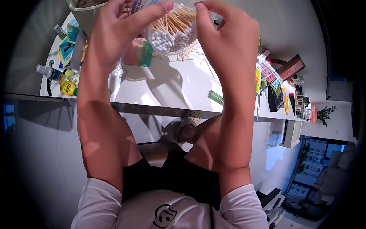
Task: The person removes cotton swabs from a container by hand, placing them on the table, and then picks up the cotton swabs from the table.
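A round clear tub of cotton swabs [172, 36] is tilted toward me above the table, its white tips facing down. My left hand [124, 23] is closed on the tub's left side, with the thumb lying across a blue printed label [142, 5] at the top. At the tub's right rim, my right hand [230, 26] has its thumb and forefinger pinched together; the other fingers curl in behind. Several loose cotton swabs [187, 55] lie on the white table [167, 86] below. Beside them rests a pink and green box [139, 54].
Scissors [121, 71] lie near my left forearm, and a green item [215, 97] near the table's front edge. Bottles [68, 87] and packets [66, 49] crowd the left end. Packages [268, 74] and a black box [275, 99] stand on the right. A pot [85, 15] is behind.
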`<state>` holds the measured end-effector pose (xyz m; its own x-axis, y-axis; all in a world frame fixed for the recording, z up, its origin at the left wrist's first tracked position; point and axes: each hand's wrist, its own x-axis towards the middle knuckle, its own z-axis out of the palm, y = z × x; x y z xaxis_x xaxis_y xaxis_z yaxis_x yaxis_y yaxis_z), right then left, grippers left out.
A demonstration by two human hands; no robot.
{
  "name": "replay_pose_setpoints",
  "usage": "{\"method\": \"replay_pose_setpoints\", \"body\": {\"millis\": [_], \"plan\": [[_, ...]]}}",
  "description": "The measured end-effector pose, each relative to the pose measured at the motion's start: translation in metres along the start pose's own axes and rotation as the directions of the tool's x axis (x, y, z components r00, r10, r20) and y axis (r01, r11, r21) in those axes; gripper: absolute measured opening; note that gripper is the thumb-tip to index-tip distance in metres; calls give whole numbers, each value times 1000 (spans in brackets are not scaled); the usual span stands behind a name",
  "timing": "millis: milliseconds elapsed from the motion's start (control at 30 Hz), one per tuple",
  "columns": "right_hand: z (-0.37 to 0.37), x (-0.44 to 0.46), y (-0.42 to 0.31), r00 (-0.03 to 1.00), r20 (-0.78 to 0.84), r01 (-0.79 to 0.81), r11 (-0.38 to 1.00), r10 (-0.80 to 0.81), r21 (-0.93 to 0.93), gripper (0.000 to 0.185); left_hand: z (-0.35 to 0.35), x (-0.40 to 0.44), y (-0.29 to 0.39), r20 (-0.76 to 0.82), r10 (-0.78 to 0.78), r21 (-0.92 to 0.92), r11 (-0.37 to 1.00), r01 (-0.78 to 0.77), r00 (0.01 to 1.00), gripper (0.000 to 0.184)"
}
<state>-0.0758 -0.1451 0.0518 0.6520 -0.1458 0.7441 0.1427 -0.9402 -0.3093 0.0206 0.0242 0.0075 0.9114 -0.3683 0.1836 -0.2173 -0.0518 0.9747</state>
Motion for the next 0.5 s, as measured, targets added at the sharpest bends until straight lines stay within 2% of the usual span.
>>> {"method": "replay_pose_setpoints", "body": {"millis": [67, 167, 233, 267, 333, 367, 400, 433, 500], "plan": [[-5, -1, -3, 998, -16, 56, 998, -56, 4, 18, 1, 0, -1, -3, -2, 1, 1000, 2, 1000, 64], [-15, 3, 10, 996, -83, 34, 999, -30, 42, 17, -2, 1, -4, -35, 10, -40, 999, -12, 999, 64], [-32, 9, 31, 927, -101, -368, 927, 360, -73, 20, -6, 3, -4, -32, 39, -30, 999, -40, 999, 67], [-34, 8, 42, 927, -101, -369, 927, 361, -74, 20, -8, 3, -5, -31, 38, -31, 999, -39, 999, 67], [-25, -5, 73, 888, 145, -419, 898, 436, -134, 21, -10, 4, -8, -28, 65, -26, 997, -66, 997, 68], [-15, -18, 98, 854, 298, -367, 900, 427, -236, 21, -10, 4, -7, -25, 66, -27, 997, -66, 998, 68], [-7, -29, 117, 791, 442, -297, 898, 422, -325, 23, -10, 4, -6, -24, 65, -20, 998, -65, 998, 68], [-2, -35, 116, 656, 545, -354, 850, 522, -389, 25, -10, 4, -5, -25, 63, -13, 998, -63, 998, 69], [13, -53, 139, 525, 644, -342, 831, 556, -439, 30, -9, 5, -6, -24, 69, -14, 997, -70, 997, 68]]}}
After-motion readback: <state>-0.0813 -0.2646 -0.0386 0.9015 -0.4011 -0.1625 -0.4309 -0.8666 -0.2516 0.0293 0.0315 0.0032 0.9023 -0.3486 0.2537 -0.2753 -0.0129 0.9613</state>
